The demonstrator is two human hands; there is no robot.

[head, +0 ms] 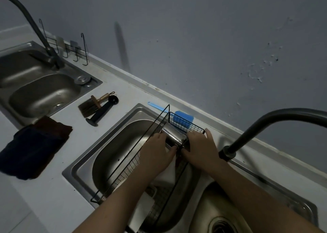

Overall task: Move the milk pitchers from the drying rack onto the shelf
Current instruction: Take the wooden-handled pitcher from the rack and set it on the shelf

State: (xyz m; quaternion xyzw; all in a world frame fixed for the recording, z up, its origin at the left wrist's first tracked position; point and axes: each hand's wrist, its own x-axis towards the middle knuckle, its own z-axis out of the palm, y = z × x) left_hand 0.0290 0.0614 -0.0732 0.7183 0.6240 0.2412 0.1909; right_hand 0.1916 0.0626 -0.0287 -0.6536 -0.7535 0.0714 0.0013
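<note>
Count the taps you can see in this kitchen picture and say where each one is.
2. One tap stands behind the far left sink; another tap arches in from the right, by the right hand.

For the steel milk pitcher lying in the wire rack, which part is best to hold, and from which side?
Grip the round body of the milk pitcher from above, one hand on each side. It lies on its side in the drying rack, whose wire walls block a sideways approach. Its handle cannot be seen.

Shiny steel milk pitcher, black wire drying rack, brushed metal sink, dark cloth
</note>
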